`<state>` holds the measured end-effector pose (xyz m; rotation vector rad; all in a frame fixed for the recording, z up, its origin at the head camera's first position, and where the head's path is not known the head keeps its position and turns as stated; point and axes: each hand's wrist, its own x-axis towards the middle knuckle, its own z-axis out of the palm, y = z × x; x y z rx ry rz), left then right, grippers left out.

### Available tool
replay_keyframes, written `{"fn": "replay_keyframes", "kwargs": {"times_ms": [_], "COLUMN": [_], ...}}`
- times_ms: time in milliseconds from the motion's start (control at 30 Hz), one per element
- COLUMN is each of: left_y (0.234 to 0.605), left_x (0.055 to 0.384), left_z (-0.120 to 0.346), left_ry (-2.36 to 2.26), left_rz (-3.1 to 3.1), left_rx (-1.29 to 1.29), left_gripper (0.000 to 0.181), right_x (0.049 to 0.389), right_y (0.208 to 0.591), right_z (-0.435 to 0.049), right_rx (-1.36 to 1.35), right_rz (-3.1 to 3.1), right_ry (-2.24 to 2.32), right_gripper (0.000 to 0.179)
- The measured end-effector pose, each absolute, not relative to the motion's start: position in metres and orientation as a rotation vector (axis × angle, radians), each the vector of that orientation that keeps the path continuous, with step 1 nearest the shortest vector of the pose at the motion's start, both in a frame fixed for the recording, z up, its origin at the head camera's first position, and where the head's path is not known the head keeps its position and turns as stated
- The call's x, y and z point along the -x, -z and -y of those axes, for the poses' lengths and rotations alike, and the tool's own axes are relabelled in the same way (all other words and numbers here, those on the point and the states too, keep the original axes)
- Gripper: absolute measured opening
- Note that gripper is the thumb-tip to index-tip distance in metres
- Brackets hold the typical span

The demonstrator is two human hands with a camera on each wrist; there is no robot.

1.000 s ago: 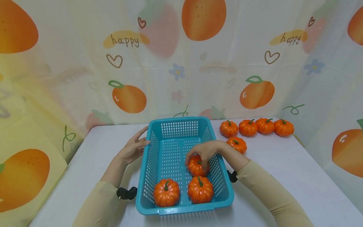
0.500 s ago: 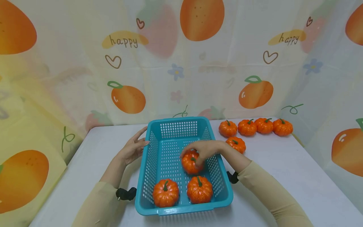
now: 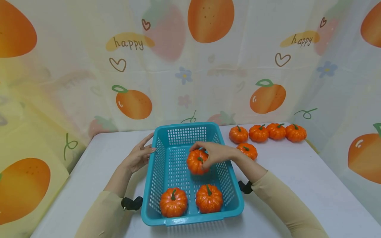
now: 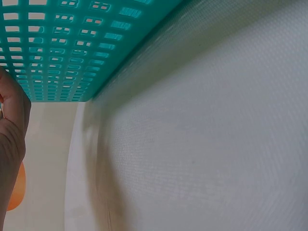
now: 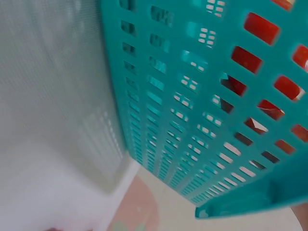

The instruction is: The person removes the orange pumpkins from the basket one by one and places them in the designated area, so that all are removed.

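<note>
A teal plastic basket (image 3: pixel 166 222) stands on the table in the head view. My right hand (image 3: pixel 215 153) reaches in over its right side and holds a small orange pumpkin (image 3: pixel 195 162) between thumb and fingers, seemingly just above the basket floor. Two more pumpkins, one on the left (image 3: pixel 174 203) and one on the right (image 3: pixel 209 199), sit at the near end inside. My left hand (image 3: pixel 140 157) rests against the outer left side, fingers fairly straight, fingertips touching the rim. In the left wrist view, part of that hand (image 4: pixel 13 115) shows beside the perforated wall (image 4: pixel 62 53).
Outside the basket, beyond its right side, a row of several pumpkins (image 3: pixel 259 133) lies along the table's back edge, with another pumpkin (image 3: pixel 247 151) in front. A printed curtain (image 3: pixel 184 92) hangs behind the white table (image 3: pixel 297 178). In the right wrist view, the basket wall (image 5: pixel 159 96) blocks most of the inside.
My right hand has carried the pumpkin from beside the near right one, away from me and a little left, seemingly lifting it. My left hand stays at the rim.
</note>
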<state>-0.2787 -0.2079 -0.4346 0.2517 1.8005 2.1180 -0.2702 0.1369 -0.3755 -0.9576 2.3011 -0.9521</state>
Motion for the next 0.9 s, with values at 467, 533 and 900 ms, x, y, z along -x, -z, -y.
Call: {"fn": "replay_keyframes", "kwargs": {"times_ms": [467,533,900], "left_y": [0.432,0.432,0.433], "left_x": [0.279,0.279,0.278], "left_z": [0.208,0.207,0.207], "left_ry": [-2.131,-2.127,-2.12], "left_rz": [-1.776,-1.784,-1.804], "left_rx": [-0.243,-0.24,-0.227], "left_gripper": [0.079,0.08,0.081], "right_x": [0.264,0.265,0.266], "right_y": [0.352,0.351,0.344], "right_z": [-0.167,-0.173,-0.203], "right_rx": [0.86,0.895,0.894], "right_rz": [-2.303,-2.309,-2.327], "right_ry": [1.101,1.113,1.171], "right_gripper": [0.065,0.065,0.062]}}
